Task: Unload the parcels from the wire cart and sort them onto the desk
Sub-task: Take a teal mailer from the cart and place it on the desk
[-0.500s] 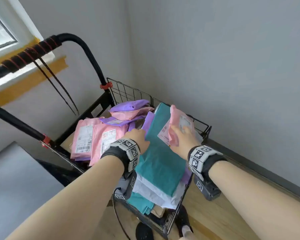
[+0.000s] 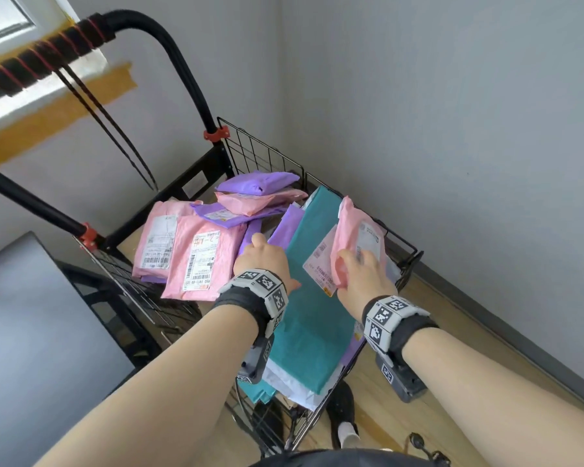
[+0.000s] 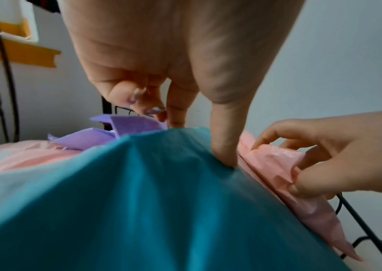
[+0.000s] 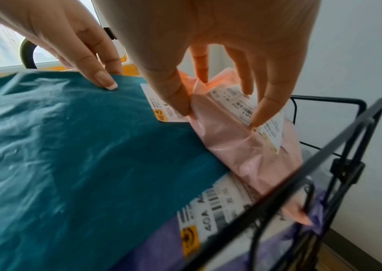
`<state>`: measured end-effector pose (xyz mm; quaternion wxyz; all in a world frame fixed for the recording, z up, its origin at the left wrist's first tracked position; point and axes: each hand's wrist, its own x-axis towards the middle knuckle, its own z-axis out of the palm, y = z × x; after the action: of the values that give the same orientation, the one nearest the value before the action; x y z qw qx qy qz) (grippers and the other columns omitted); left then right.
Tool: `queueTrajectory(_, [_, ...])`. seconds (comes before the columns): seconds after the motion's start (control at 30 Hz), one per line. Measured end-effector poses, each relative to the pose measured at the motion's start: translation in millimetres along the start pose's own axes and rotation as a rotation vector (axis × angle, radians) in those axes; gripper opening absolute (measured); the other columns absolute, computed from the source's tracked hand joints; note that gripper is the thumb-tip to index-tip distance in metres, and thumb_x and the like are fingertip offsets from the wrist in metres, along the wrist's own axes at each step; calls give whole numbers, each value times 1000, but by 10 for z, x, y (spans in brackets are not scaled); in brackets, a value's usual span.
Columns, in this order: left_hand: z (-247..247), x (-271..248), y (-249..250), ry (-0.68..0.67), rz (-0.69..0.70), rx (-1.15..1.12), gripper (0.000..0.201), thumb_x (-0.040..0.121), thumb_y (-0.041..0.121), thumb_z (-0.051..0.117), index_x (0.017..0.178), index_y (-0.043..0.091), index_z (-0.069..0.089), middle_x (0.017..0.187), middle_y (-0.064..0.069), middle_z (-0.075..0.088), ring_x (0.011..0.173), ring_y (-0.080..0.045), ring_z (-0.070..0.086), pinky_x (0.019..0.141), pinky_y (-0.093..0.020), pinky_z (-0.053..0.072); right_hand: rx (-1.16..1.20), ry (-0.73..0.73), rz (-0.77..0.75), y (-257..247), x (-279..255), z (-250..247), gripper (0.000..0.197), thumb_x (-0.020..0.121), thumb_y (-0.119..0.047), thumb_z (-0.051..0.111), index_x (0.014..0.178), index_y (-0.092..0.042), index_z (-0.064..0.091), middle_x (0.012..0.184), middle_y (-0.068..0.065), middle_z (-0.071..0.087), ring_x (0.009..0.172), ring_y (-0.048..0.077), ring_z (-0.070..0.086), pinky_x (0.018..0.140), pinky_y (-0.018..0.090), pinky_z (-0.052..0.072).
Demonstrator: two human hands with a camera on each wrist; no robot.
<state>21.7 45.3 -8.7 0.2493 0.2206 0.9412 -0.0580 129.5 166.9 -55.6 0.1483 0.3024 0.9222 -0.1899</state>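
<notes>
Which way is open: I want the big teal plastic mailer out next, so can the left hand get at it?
Probably yes. The left hand already rests on the big teal plastic mailer, its thumb pressing in. Only the small pink mailer, pinched by the right hand, overlaps its far side.

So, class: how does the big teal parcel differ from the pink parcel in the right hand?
The teal parcel is far larger than the pink parcel. Teal lies sloped across the wire cart; pink stands on edge. The left hand presses the teal parcel with a thumb; the right hand pinches the pink one. Both carry white shipping labels.
</notes>
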Motion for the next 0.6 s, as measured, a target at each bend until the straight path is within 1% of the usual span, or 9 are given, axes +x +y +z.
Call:
queueTrajectory(0.1, [-1, 29, 54, -74, 13, -9, 66, 69, 52, 75, 114, 8, 55, 112, -8, 42, 85, -23, 49, 72, -35, 46, 30, -4, 2, 69, -16, 10, 53, 84, -20, 59, 129, -25, 31, 129, 13, 38, 119, 33, 43, 86, 41, 49])
queueTrajectory(0.2, [-10, 37, 82, -102, 66, -96, 42, 79, 42, 69, 102, 11, 51, 87, -3, 50, 80, -22, 48, 69, -30, 41, 45, -7, -4, 91, -27, 4, 54, 84, -16, 60, 128, -24, 30, 128, 12, 38, 116, 31, 45, 82, 41, 52])
queueTrajectory(0.27, [-43, 28, 62, -81, 76, -166, 27, 85, 34, 63, 96, 11, 51, 86, -5, 52, 80, -23, 48, 67, -28, 37, 43, 0, -7, 90, -37, -15, 54, 84, -15, 60, 128, -23, 30, 126, 11, 39, 114, 30, 45, 81, 40, 53])
queueTrajectory(0.33, [-120, 8, -10, -59, 68, -237, 21, 88, 29, 59, 97, 11, 54, 91, -8, 54, 82, -23, 50, 69, -28, 38, 42, 1, -13, 87, -50, -42, 52, 85, -15, 59, 128, -21, 30, 126, 12, 40, 112, 29, 47, 83, 39, 52])
queueTrajectory(0.43, [-244, -24, -244, 8, 0, -410, 27, 87, 27, 61, 108, 11, 56, 99, -9, 64, 91, -27, 62, 85, -33, 49, 47, -24, -30, 50, -68, -92, 55, 85, -16, 60, 131, -19, 30, 127, 13, 39, 113, 30, 47, 89, 40, 49])
queueTrajectory(0.47, [-284, -49, -342, 41, -29, -477, 28, 87, 26, 62, 108, 10, 56, 95, -9, 67, 90, -27, 65, 85, -34, 51, 41, -37, -36, 17, -78, -111, 57, 84, -17, 61, 131, -19, 30, 128, 13, 38, 114, 31, 46, 90, 40, 47])
queueTrajectory(0.53, [-346, -102, -573, 127, -81, -573, 21, 87, 25, 61, 102, 12, 56, 75, -3, 65, 81, -24, 65, 74, -30, 52, 11, -53, -60, -82, -94, -143, 61, 83, -22, 63, 133, -19, 29, 132, 14, 34, 115, 31, 44, 89, 40, 46])
queueTrajectory(0.57, [-366, -132, -689, 188, -99, -600, 17, 87, 26, 62, 97, 13, 56, 71, 1, 63, 78, -22, 63, 72, -29, 52, -9, -49, -81, -145, -100, -154, 61, 82, -25, 62, 133, -18, 30, 134, 14, 32, 117, 31, 42, 90, 40, 45])
queueTrajectory(0.6, [-380, -163, -801, 245, -128, -619, 16, 86, 28, 62, 92, 15, 57, 73, 2, 63, 78, -21, 63, 73, -29, 52, -28, -32, -109, -214, -112, -161, 59, 82, -28, 62, 132, -18, 32, 137, 14, 31, 120, 31, 40, 91, 41, 44])
